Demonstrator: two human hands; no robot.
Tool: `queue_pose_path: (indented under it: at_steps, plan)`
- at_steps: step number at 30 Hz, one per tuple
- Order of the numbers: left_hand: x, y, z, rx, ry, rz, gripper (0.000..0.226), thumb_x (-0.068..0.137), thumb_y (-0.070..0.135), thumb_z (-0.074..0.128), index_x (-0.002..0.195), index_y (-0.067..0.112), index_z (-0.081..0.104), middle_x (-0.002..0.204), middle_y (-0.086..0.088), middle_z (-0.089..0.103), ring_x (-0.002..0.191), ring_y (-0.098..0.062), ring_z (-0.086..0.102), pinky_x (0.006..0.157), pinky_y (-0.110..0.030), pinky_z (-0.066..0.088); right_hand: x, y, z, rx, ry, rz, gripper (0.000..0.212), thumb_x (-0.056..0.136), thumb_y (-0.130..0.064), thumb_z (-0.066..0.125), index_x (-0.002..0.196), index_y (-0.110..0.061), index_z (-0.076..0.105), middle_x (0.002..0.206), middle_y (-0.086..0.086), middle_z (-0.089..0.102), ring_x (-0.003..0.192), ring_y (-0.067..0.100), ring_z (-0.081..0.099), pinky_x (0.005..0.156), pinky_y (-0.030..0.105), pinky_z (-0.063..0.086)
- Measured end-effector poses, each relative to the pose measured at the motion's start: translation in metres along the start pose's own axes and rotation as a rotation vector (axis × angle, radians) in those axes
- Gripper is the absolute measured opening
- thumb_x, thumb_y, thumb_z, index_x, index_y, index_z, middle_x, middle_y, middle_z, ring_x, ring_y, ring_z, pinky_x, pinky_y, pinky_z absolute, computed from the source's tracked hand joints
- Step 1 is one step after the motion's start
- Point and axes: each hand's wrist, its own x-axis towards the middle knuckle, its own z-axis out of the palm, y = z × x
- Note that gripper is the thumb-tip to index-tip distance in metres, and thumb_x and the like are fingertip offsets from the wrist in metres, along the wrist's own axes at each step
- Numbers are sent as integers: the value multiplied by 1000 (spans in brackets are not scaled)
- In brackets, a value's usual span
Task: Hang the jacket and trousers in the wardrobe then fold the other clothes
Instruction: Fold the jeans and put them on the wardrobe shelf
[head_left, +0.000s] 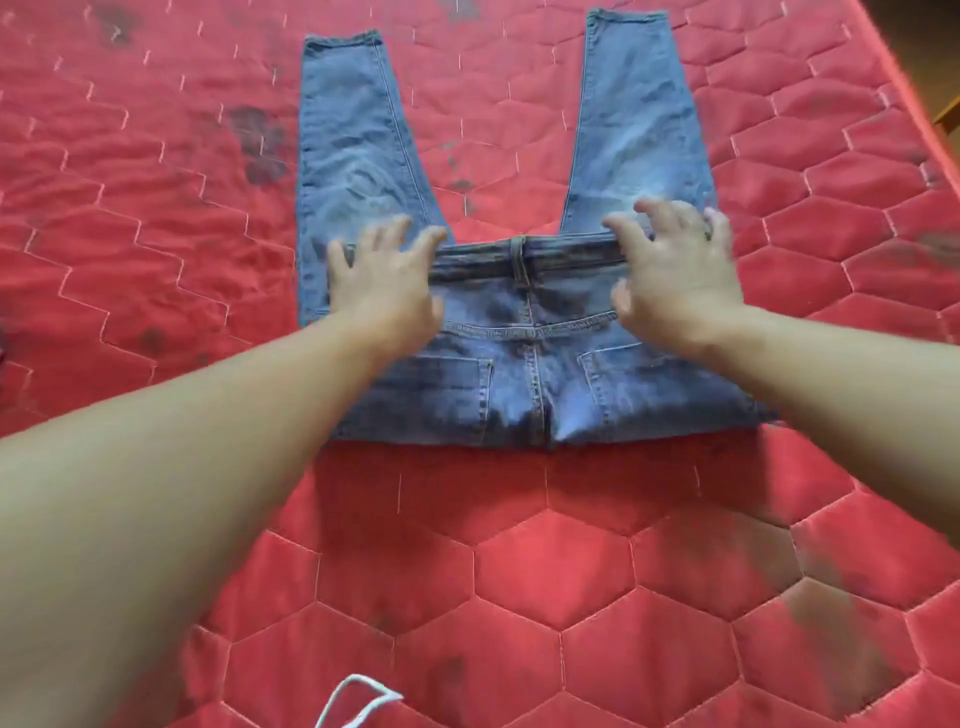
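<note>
Blue jeans (519, 364) lie flat on the red quilted mattress (519, 545). Their top part is folded up over the legs, with the back pockets facing up and the waistband across the middle. The two legs spread away from me in a V. My left hand (384, 286) presses on the left end of the waistband with its fingers spread. My right hand (675, 275) presses on the right end, fingers spread, a ring on one finger. Neither hand grips the cloth.
A white hanger (358, 699) shows partly at the bottom edge near me. The mattress has dark stains at the left. Its right edge runs along the frame's upper right, with a bit of wooden furniture (948, 119) beyond it.
</note>
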Motion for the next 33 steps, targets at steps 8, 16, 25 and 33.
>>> queue_pose_path:
  at_steps: [8, 16, 25, 33]
  plan:
    - [-44, -14, 119, -35, -326, 120, 94, 62, 93, 3, 145, 53, -17, 160, 12, -24, 147, -22, -23, 112, -67, -8, -50, -13, 103, 18, -382, -3, 88, 72, -81, 0, 152, -44, -2, 163, -1, -7, 150, 23, -7, 115, 61, 2]
    - [-57, -19, 123, -113, -136, 245, 95, 68, 94, 18, 150, 49, 3, 164, 6, 4, 151, -29, 1, 112, -68, -2, -47, -10, 97, 15, -365, -105, 94, 73, -87, 16, 153, -37, 12, 163, 5, 5, 149, 30, 5, 111, 68, 9]
    - [-72, -10, 99, 171, -299, 314, 81, 93, 22, 42, 152, 39, -10, 164, 0, -1, 149, -38, 6, 116, -59, 13, -74, -12, 77, -35, -458, -318, 61, 76, -36, 36, 129, -18, 60, 136, 14, 58, 118, 39, 59, 83, 65, 49]
    - [-119, 3, 65, 78, -508, 276, 70, 94, 9, 36, 152, 44, 16, 160, 3, 24, 141, -34, 33, 109, -47, 36, -124, -22, 49, 77, -567, -303, 63, 87, -36, 19, 147, -29, 34, 161, 0, 21, 144, 25, 28, 111, 39, 34]
